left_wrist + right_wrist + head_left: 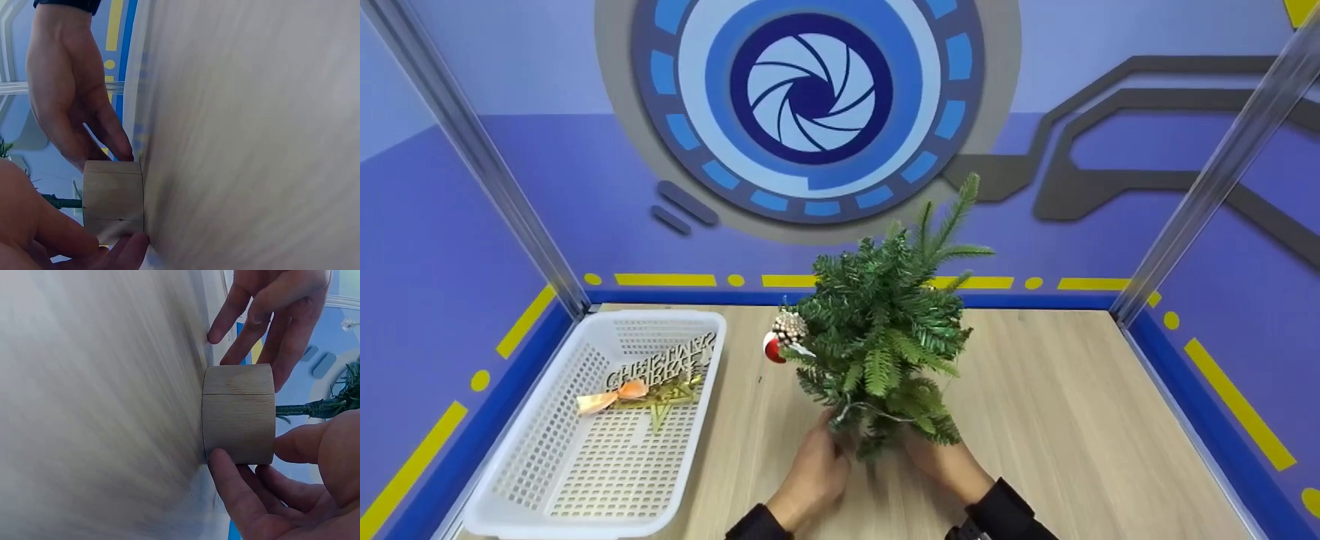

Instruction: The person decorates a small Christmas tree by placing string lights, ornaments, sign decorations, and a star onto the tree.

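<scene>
A small artificial Christmas tree (877, 322) stands upright before me on a round wooden base (239, 413). My left hand (821, 469) and right hand (952, 465) hold this base from opposite sides, low at the table. In the right wrist view, the right thumb (298, 444) lies at the base's upper edge and a finger (222, 467) at its lower edge. The left fingers and thumb (73, 236) sit around the other side. On the tree's left hang a frosted pinecone (790, 328) and a red-and-white ornament (774, 347). Branches hide the base in the head view.
A white plastic basket (701, 420) stands on the left of the wooden table (1072, 420). In it lie a wooden Christmas lettering piece (660, 367), an orange bow (615, 395) and a gold star (658, 412). Printed panels enclose the table at the back and sides.
</scene>
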Demonstrator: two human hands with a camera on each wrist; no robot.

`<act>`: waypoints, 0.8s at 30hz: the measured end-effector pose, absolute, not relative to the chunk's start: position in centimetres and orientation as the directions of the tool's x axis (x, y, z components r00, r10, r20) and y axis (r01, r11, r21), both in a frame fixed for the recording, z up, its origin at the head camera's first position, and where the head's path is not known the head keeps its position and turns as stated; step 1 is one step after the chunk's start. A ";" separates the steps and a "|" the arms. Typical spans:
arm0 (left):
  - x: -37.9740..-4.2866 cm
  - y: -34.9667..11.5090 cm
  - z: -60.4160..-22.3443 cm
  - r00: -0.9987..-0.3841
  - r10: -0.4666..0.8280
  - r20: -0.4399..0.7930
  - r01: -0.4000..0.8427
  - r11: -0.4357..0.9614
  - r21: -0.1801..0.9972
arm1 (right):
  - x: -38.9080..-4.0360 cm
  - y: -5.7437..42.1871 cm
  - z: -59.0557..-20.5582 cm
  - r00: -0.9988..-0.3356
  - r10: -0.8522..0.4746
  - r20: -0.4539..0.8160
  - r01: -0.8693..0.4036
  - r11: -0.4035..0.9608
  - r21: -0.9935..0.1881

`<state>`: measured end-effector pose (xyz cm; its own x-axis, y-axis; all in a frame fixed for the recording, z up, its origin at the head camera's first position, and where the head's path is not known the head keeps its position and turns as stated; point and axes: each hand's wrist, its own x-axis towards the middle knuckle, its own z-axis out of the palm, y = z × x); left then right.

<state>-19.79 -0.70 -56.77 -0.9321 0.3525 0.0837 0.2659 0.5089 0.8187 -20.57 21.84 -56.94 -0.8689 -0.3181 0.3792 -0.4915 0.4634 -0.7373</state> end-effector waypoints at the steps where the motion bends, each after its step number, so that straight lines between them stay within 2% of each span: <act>1: -19.9 -0.8 -56.8 -0.932 0.356 0.075 0.259 0.505 0.823 | -20.3 21.7 -56.6 -0.895 -0.301 0.330 -0.436 0.423 -0.795; 2: -19.9 -0.9 -56.7 -0.931 0.358 0.069 0.254 0.502 0.827 | -20.2 21.6 -56.4 -0.914 -0.289 0.286 -0.384 0.383 -0.840; 3: -20.0 -0.9 -56.7 -0.931 0.358 0.066 0.252 0.502 0.828 | -20.0 21.5 -56.1 -0.928 -0.259 0.268 -0.367 0.516 -0.774; 4: -20.0 -1.0 -56.7 -0.932 0.358 0.064 0.249 0.501 0.829 | -19.9 21.4 -55.9 -0.937 -0.239 0.253 -0.347 0.586 -0.732; 5: -20.0 -1.0 -56.7 -0.935 0.351 0.058 0.239 0.497 0.834 | -19.8 21.3 -55.8 -0.951 -0.221 0.218 -0.308 0.588 -0.748; 10: -20.1 -1.0 -56.6 -0.933 0.356 0.054 0.245 0.519 0.819 | -19.5 21.2 -56.1 -0.971 -0.169 0.171 -0.236 0.540 -0.808; 15: -20.4 -0.9 -56.7 -0.928 0.372 0.030 0.236 0.522 0.820 | -18.6 20.9 -54.7 -0.972 -0.214 0.092 -0.159 0.322 -0.933; 19: -20.5 -0.8 -56.7 -0.927 0.374 0.016 0.223 0.517 0.826 | -18.6 20.8 -54.3 -0.976 -0.212 0.057 -0.137 0.386 -0.912; 20: -20.3 -0.9 -56.7 -0.927 0.376 0.018 0.229 0.525 0.820 | -18.8 20.9 -54.8 -0.976 -0.213 0.047 -0.122 0.354 -0.927; 24: -19.8 -1.3 -56.7 -0.925 0.380 0.030 0.254 0.556 0.791 | -19.3 21.1 -56.3 -0.973 -0.203 0.111 -0.190 0.431 -0.882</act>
<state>-19.83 -1.28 -56.70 -0.9246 0.3797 0.0296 0.2538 0.5564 0.7912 -19.29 21.09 -56.31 -0.9730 -0.2027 0.1106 -0.1900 0.4305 -0.8823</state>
